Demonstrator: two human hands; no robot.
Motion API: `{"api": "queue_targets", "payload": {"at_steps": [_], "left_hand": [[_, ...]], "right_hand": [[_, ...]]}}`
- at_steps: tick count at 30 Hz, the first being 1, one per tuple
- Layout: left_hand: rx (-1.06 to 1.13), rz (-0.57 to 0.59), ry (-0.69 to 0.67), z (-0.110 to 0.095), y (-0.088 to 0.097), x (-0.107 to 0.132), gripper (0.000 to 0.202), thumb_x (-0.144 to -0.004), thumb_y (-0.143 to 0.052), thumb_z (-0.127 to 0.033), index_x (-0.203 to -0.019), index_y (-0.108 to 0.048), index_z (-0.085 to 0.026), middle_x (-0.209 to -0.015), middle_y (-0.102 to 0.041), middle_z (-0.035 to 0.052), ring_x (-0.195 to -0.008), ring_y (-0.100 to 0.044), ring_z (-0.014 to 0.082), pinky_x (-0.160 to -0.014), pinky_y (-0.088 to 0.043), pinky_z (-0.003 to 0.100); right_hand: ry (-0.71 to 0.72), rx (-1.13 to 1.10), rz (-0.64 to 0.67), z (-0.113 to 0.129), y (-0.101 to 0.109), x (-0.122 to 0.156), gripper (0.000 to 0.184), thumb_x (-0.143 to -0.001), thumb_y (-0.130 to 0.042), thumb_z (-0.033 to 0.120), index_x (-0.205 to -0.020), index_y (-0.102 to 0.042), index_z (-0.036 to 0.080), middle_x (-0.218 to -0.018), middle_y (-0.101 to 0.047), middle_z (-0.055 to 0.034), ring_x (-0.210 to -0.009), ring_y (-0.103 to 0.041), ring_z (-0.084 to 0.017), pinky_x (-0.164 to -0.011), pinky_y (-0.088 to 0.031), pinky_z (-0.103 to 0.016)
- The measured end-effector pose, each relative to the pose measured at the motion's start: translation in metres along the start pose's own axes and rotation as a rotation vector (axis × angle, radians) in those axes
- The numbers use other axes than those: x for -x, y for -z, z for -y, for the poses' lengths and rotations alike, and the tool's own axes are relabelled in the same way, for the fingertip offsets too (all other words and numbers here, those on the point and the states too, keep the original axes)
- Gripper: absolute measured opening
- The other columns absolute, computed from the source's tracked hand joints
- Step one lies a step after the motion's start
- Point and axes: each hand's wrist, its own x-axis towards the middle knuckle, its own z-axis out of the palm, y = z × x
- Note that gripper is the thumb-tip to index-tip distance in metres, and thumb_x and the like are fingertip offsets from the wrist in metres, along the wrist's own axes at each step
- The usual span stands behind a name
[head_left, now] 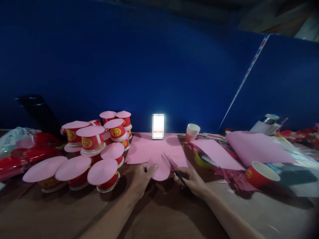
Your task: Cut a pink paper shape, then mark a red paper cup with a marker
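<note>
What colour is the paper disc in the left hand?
The paper disc is pink, best seen in the head view, the only one.

left hand (144,176): holds pink disc (160,169) | right hand (189,179): holds scissors (177,174) | red cups (92,142) leftward

A blue wall (139,59) spans the background. A striped strip (244,81) runs diagonally down its right side. A lit upright screen (158,124) stands near frame center, content unreadable. At left, a tilted black object (37,111) adjoins glossy red plastic packaging (41,149). Blurred red items (294,135) lie far right.
</note>
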Motion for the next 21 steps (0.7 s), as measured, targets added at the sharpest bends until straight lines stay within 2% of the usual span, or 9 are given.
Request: {"api": "queue_targets", "payload": {"at_steps": [4,15,21], "left_hand": [[-0.043,0.004,-0.021,0.0022,0.0008,-0.0004,0.029,-0.064,-0.068,-0.04,-0.066,-0.065,-0.011,-0.058,-0.061,0.0016,-0.055,-0.05,0.0121,-0.052,-0.039,0.022],[-0.048,0.007,-0.027,0.0045,0.0009,-0.0022,0.033,-0.063,-0.068,-0.043,-0.067,-0.066,-0.011,-0.057,-0.06,0.0016,-0.056,-0.052,0.0137,-0.053,-0.04,0.023],[-0.044,0.016,-0.038,0.0045,0.0016,-0.002,0.032,-0.064,-0.067,-0.043,-0.067,-0.065,-0.011,-0.057,-0.059,0.0012,-0.057,-0.052,0.0139,-0.054,-0.041,0.024]], "right_hand": [[-0.01,0.03,-0.008,0.0011,0.0,-0.0001,0.041,-0.07,-0.068,0.042,-0.099,-0.064,0.014,-0.059,-0.049,0.0041,-0.047,-0.041,-0.006,-0.044,-0.034,-0.018],[0.017,0.012,0.036,0.0026,0.0006,0.0005,0.031,-0.075,-0.065,0.037,-0.094,-0.064,0.013,-0.058,-0.046,0.0046,-0.046,-0.039,-0.005,-0.043,-0.03,-0.017],[0.018,0.001,0.042,0.0024,0.0014,0.0008,0.034,-0.075,-0.065,0.038,-0.097,-0.064,0.013,-0.056,-0.046,0.0049,-0.045,-0.039,-0.005,-0.042,-0.03,-0.017]]}}
